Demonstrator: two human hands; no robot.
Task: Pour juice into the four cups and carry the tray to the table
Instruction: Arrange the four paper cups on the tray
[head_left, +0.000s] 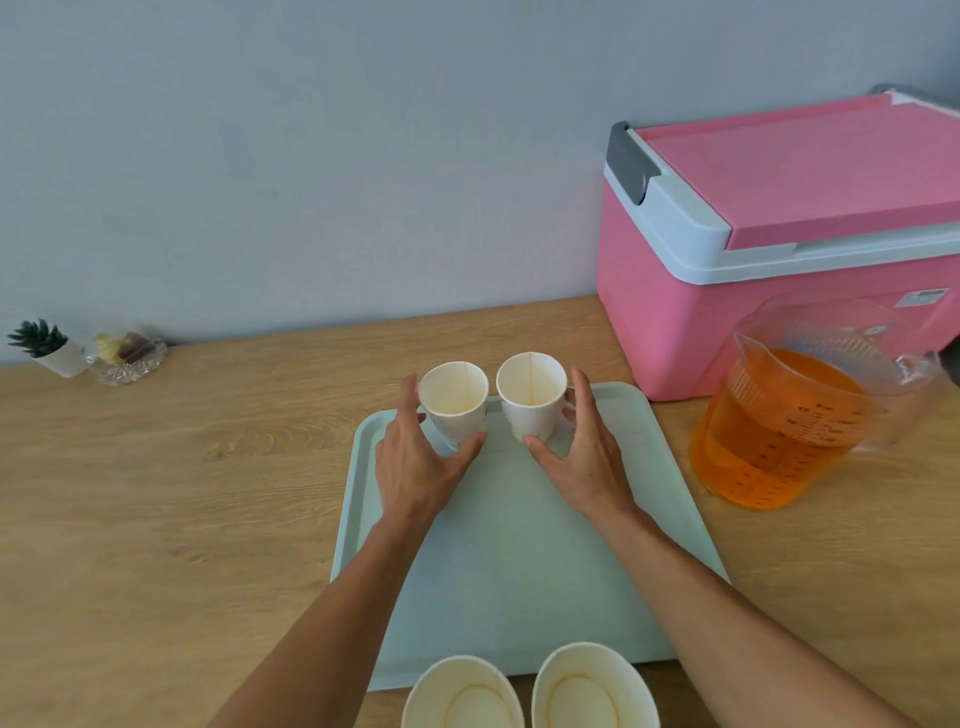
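A pale green tray (509, 561) lies on the wooden counter. Two empty white paper cups stand at its far edge. My left hand (415, 462) wraps around the left cup (453, 402). My right hand (584, 457) wraps around the right cup (532, 397). Two more empty paper cups, one at the near left (460, 693) and one at the near right (595, 686), stand close to me at the tray's near edge, apart from my hands. A clear plastic pitcher (795, 410) about half full of orange juice stands on the counter to the right of the tray.
A pink cooler box (779, 234) with a white rim stands at the back right, behind the pitcher. A small potted plant (49, 345) and a glass dish (124, 356) sit at the far left by the wall. Bare wooden counter (182, 493) stretches left of the tray.
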